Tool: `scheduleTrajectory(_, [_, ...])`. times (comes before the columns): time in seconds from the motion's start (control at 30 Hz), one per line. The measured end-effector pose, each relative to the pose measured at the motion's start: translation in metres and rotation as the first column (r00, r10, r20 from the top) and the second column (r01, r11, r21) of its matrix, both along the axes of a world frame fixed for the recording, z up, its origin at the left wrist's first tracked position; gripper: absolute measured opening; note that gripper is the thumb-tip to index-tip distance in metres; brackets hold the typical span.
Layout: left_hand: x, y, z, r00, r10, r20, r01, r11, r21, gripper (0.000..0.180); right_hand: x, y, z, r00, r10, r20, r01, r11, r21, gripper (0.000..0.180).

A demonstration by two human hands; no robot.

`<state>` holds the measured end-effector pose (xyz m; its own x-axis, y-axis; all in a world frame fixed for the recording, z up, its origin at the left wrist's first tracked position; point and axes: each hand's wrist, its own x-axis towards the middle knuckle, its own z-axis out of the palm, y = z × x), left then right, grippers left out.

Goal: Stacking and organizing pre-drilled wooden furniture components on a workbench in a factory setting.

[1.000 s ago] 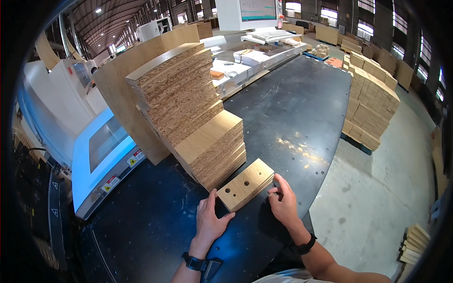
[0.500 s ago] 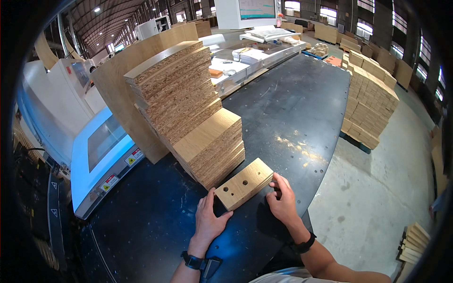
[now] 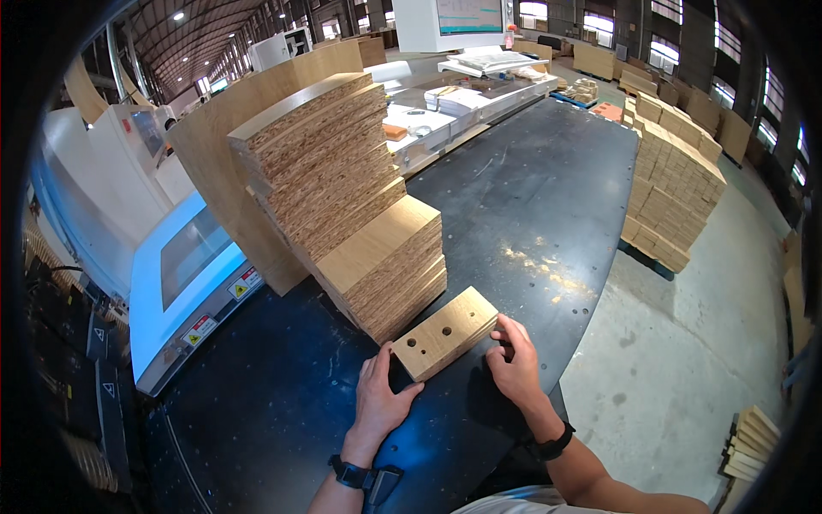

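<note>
A short stack of drilled wooden boards [image 3: 460, 319] lies flat on the dark table in front of me, with several round holes in its top face. My left hand [image 3: 382, 398] grips its left end, fingers along the end and thumb spread toward the near corner. At the opposite end, my right hand [image 3: 515, 364] presses its index fingertip to the right corner, the other fingers curled in. The boards are held between both hands. Just behind them stands a lower pile of particle boards [image 3: 377, 244] with a wood-grain top, touching a taller pile [image 3: 321, 141].
The dark table [image 3: 522, 188] curves away to the right. A large upright panel [image 3: 231, 163] leans behind the piles, beside a blue-and-white machine cover [image 3: 184, 283]. Stacked wooden pieces [image 3: 672, 180] stand on a pallet at the right. A monitor [image 3: 469, 19] is at the back.
Both hands stay at the ends of the drilled boards. The whole view has shifted very slightly; nothing else visibly differs.
</note>
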<state>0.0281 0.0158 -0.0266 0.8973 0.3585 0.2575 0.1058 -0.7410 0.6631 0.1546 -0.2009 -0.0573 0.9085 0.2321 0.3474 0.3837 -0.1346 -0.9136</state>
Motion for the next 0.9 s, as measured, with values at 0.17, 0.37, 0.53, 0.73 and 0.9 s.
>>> scheduleTrajectory(0.17, [0.0002,0.0016,-0.0028,0.999,-0.016,0.028,0.015,1.0,0.023,0.09,-0.0007,-0.0003,0.005,0.999,0.024,-0.022,-0.024,1.0,-0.002,0.058])
scheduleTrajectory(0.37, [-0.0011,0.0002,0.0002,1.0,-0.017,0.012,0.017,1.0,0.027,0.097,-0.0017,-0.0012,0.0048,0.998,0.04,-0.047,-0.04,0.999,-0.003,0.056])
scheduleTrajectory(0.53, [-0.0008,-0.0011,0.0026,1.0,0.002,0.012,-0.002,0.998,-0.061,0.097,-0.0019,-0.0007,0.0062,0.998,0.041,-0.051,-0.041,0.999,-0.002,0.055])
scheduleTrajectory(0.73, [-0.0001,0.0013,-0.0018,1.0,-0.003,0.018,0.004,0.998,-0.065,0.092,-0.0022,-0.0017,0.0071,0.998,0.044,-0.045,-0.045,0.999,-0.016,0.056])
scheduleTrajectory(0.9, [0.0006,0.0021,-0.0044,0.999,-0.016,0.047,0.018,0.998,-0.055,0.09,-0.0018,-0.0025,0.0063,0.998,0.046,-0.039,-0.047,0.999,-0.023,0.057])
